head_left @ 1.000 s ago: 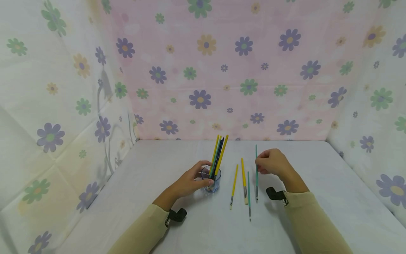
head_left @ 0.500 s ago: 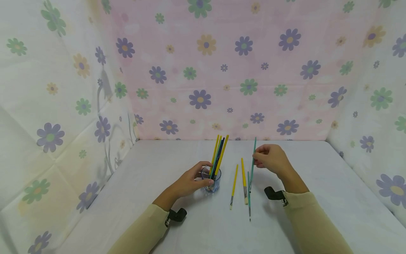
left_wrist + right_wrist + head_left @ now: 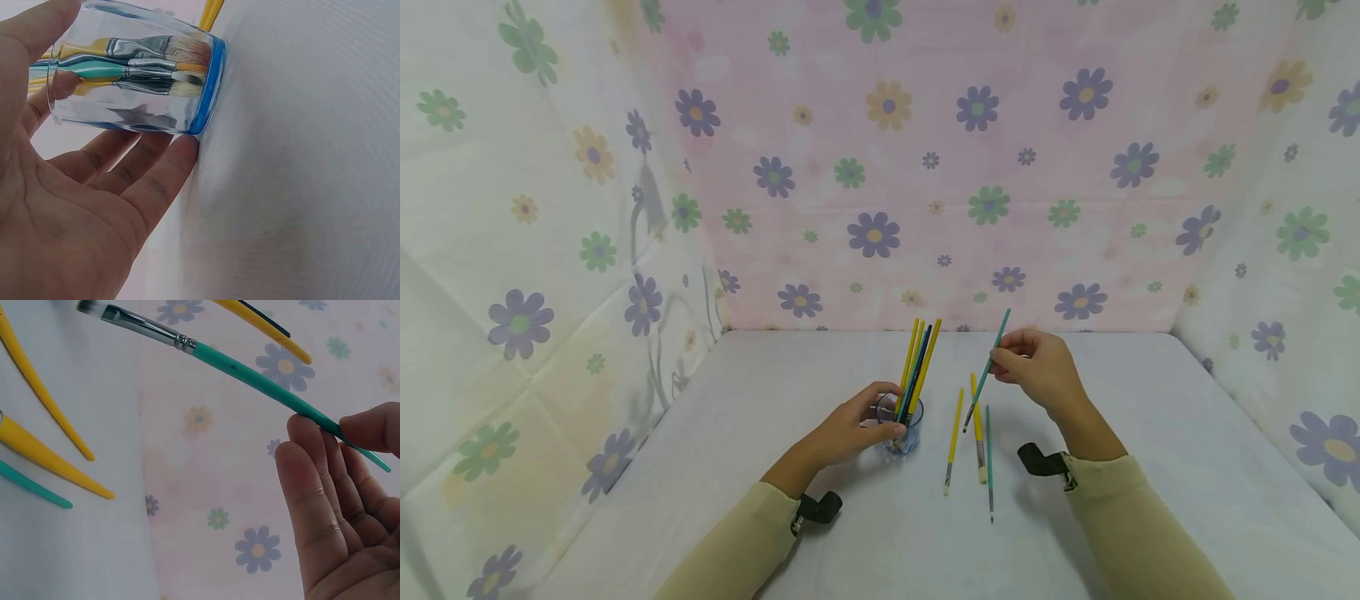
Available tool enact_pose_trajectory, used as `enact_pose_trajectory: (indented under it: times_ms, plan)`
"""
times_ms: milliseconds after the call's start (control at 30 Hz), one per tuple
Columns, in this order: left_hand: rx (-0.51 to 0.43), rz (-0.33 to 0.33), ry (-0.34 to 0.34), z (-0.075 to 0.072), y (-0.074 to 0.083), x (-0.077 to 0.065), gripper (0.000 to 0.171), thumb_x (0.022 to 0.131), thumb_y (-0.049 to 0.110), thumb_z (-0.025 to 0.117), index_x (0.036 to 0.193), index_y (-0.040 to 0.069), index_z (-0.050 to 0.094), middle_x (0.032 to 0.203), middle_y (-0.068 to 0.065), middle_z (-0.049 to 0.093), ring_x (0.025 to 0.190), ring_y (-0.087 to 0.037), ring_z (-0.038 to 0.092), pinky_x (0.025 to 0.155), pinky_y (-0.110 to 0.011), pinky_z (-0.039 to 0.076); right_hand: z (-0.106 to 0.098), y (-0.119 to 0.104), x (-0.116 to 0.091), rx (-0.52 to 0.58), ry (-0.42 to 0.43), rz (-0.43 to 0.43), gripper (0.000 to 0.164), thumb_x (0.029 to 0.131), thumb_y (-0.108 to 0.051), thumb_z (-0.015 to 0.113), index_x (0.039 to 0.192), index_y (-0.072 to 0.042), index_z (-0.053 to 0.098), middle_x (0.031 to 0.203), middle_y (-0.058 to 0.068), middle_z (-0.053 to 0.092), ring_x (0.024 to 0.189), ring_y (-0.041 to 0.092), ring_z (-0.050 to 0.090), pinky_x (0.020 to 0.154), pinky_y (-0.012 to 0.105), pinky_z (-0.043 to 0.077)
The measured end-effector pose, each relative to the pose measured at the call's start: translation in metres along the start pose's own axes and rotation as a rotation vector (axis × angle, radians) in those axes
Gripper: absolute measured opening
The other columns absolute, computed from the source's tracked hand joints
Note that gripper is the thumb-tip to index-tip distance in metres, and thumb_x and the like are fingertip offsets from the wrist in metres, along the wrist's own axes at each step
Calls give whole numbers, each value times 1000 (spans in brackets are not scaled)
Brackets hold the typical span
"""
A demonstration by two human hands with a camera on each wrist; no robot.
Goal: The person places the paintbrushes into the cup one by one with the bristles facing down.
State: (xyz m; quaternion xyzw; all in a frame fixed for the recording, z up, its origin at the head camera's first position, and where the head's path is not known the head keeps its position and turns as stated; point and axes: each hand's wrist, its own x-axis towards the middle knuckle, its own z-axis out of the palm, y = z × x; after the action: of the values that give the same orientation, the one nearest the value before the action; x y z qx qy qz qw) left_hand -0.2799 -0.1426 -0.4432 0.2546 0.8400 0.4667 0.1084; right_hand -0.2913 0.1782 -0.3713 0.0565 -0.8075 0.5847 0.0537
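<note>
Steadying the glass (image 3: pixel 913 437) falls to the left hand (image 3: pixel 846 429), thumb and fingers curled round it from the glass's left; that hold looks sound, and light, even pressure should be enough to prevent tipping; inside the glass stand several bunched brushes (image 3: pixel 917 371), yellow, teal and dark, bristles down, too crowded to count; to the glass's right lie 3 loose ones, a thin yellow brush (image 3: pixel 955 433), a thick yellow brush (image 3: pixel 979 450) and a loose teal brush (image 3: pixel 989 467); farther right of the glass, the right hand (image 3: pixel 1037 367) pinches 1 held teal brush (image 3: pixel 982 382) by its upper handle, tilted, bristle end down and nearest the glass; carrying it well probably means lifting that end clear of the 3 loose brushes and the glass's rim, and bringing it more upright; no brand, label or writing can be read; a small dark mark on the held handle is too tiny to make out.
</note>
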Motion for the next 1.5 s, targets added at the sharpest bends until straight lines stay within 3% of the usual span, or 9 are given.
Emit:
enact_pose_trajectory:
  times_ms: [667,1000,1500]
  plan:
    - [16,3,-1,0,2,0,47,84,54,64,126,40,47,123,14,56,115,-9,55,95,-43,45,10,-26,-15,126,23,-100,33,87,-28,70,106,-3,60,101,16,67,85,22,70,77,34,57]
    - [30,-1,-10,0,1,1,43,86,54,63,124,41,50,126,18,56,118,-6,52,99,-44,42,15,-39,-22,187,29,-102,33,86,-28,71,105,-3,61,99,16,68,84,24,70,79,39,56]
    - [36,26,-11,0,0,1,42,87,53,62,125,40,51,128,16,54,118,-8,52,101,-47,40,29,-35,-20,159,16,-107,29,86,-27,71,102,-5,62,98,13,69,88,23,70,74,32,57]
